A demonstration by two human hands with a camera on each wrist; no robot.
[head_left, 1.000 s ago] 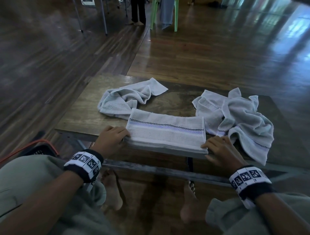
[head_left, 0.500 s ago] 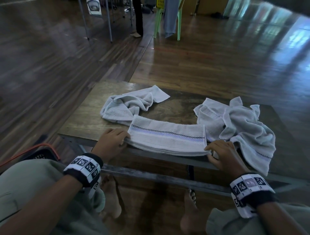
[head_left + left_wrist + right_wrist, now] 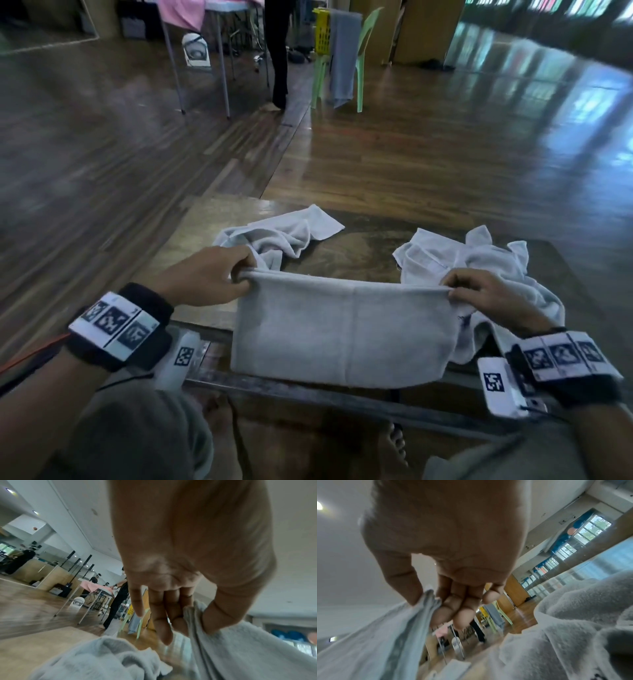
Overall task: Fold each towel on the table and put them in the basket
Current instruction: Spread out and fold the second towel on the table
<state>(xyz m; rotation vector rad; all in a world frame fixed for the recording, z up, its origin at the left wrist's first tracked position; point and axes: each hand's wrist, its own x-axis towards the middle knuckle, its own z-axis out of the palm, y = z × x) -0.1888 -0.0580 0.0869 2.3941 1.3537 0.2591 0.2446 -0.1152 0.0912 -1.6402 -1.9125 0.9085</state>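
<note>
Now both hands hold one folded towel up by its top corners.

Left hand [image 3: 209, 277] and right hand [image 3: 486, 294] each pinch a corner of the folded towel [image 3: 342, 329], which hangs over the table's [image 3: 191, 233] near edge. A loosened pinch could let the layers slip apart. Two crumpled towels [image 3: 274, 236] [image 3: 479, 260] wait toward the far corners; no basket shows.

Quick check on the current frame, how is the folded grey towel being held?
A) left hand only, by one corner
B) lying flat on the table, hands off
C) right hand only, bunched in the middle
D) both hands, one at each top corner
D: the left hand and right hand each pinch a top corner of the folded grey towel, which hangs between them at the wooden table's near edge.
</note>
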